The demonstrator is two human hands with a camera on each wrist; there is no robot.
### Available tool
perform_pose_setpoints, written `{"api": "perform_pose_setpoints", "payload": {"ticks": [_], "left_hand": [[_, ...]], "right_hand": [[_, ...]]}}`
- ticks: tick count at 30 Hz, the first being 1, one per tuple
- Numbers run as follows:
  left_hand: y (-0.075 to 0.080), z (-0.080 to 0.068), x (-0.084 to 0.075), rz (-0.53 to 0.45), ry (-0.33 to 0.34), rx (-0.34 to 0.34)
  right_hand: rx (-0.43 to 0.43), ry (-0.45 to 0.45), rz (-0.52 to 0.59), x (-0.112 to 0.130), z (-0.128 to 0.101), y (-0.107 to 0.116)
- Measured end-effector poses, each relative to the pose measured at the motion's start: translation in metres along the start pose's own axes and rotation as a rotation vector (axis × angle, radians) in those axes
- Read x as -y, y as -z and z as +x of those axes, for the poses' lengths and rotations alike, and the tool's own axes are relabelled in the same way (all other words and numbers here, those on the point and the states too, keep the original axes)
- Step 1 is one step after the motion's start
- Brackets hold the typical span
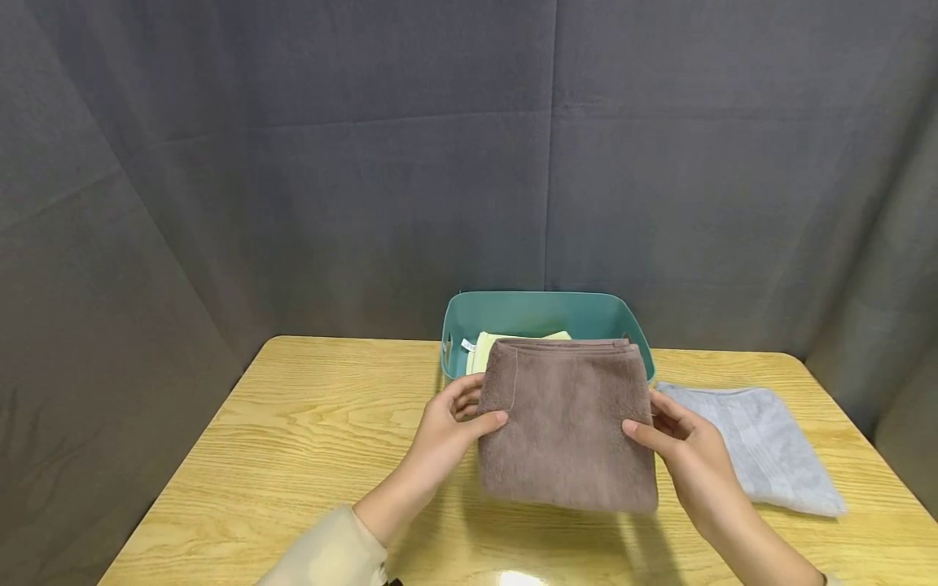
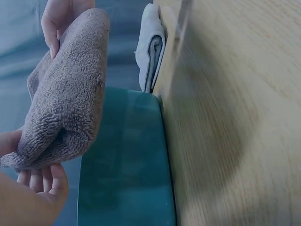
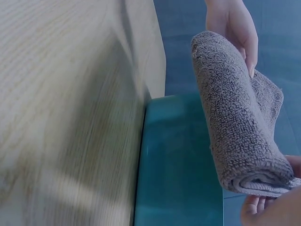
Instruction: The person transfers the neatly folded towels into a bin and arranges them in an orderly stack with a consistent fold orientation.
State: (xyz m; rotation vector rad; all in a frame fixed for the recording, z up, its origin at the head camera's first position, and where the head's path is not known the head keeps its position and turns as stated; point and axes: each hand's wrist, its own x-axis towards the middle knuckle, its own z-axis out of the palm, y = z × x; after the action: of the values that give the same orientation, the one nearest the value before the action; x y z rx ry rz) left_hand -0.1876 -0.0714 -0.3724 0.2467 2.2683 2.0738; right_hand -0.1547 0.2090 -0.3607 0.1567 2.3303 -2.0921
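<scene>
Folded brown towel [image 1: 567, 431] held over the near edge of the teal bin [image 1: 538, 313].
Left hand [image 1: 450, 423] and right hand [image 1: 685, 452] each pinch a side, grip closed on cloth. Yellow towel [image 1: 487, 346] already inside the bin; grey towel [image 1: 758, 443] still on the tabletop [image 1: 293, 439]. Roughly one stowed, one in hand, one left.

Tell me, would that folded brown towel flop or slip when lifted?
Probably floppy: the brown towel is thick terry and sags between the left hand and right hand. Its looped pile looks grippy, so slipping seems unlikely. Folded layers might spread if held by one edge.
</scene>
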Motion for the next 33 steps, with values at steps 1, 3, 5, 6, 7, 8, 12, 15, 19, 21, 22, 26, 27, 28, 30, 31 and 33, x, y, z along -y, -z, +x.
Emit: {"api": "perform_pose_setpoints", "payload": {"ticks": [1, 3, 5, 6, 7, 8, 12, 15, 19, 21, 22, 26, 27, 28, 30, 31, 33], "left_hand": [[0.0, 0.002, 0.0, -0.005, -0.001, -0.003], [-0.001, 0.006, 0.0, -0.01, -0.003, -0.013], [-0.001, 0.01, -0.001, -0.023, -0.002, -0.022], [-0.002, 0.012, -0.001, -0.029, -0.002, -0.027], [-0.002, 0.013, -0.001, -0.035, -0.001, -0.033], [-0.002, 0.015, -0.001, -0.04, 0.0, -0.038], [-0.002, 0.021, -0.003, -0.064, 0.0, -0.047], [-0.002, 0.025, -0.003, -0.072, -0.006, -0.055], [0.0, 0.03, -0.003, -0.07, -0.018, -0.072], [0.001, 0.033, -0.003, -0.073, -0.025, -0.077], [0.001, 0.034, -0.003, -0.071, -0.027, -0.08], [0.001, 0.037, -0.004, -0.055, -0.033, -0.092], [0.001, 0.038, -0.005, -0.045, -0.038, -0.093], [0.001, 0.039, -0.006, -0.035, -0.038, -0.096], [0.001, 0.041, -0.008, -0.024, -0.038, -0.099], [0.001, 0.042, -0.009, -0.02, -0.042, -0.097], [0.001, 0.044, -0.009, -0.012, -0.044, -0.093]], "right_hand": [[0.001, -0.001, -0.006, 0.001, 0.001, 0.0], [0.002, 0.0, -0.004, 0.002, 0.004, 0.0], [0.002, 0.006, 0.007, 0.003, 0.008, 0.0], [0.003, 0.01, 0.019, 0.003, 0.009, -0.001], [0.005, 0.013, 0.03, 0.004, 0.011, -0.001], [0.004, 0.016, 0.046, 0.005, 0.013, -0.001], [0.005, 0.014, 0.083, 0.008, 0.019, -0.003], [0.014, 0.006, 0.088, 0.01, 0.022, -0.004], [0.03, 0.008, 0.092, 0.013, 0.027, -0.006], [0.027, 0.019, 0.098, 0.015, 0.029, -0.007], [0.024, 0.028, 0.102, 0.015, 0.03, -0.008], [0.004, 0.056, 0.119, 0.017, 0.034, -0.008], [0.0, 0.062, 0.122, 0.018, 0.035, -0.008], [-0.004, 0.068, 0.127, 0.018, 0.036, -0.008], [-0.01, 0.074, 0.131, 0.02, 0.038, -0.008], [-0.014, 0.079, 0.132, 0.02, 0.038, -0.009], [-0.019, 0.076, 0.128, 0.022, 0.04, -0.009]]}}
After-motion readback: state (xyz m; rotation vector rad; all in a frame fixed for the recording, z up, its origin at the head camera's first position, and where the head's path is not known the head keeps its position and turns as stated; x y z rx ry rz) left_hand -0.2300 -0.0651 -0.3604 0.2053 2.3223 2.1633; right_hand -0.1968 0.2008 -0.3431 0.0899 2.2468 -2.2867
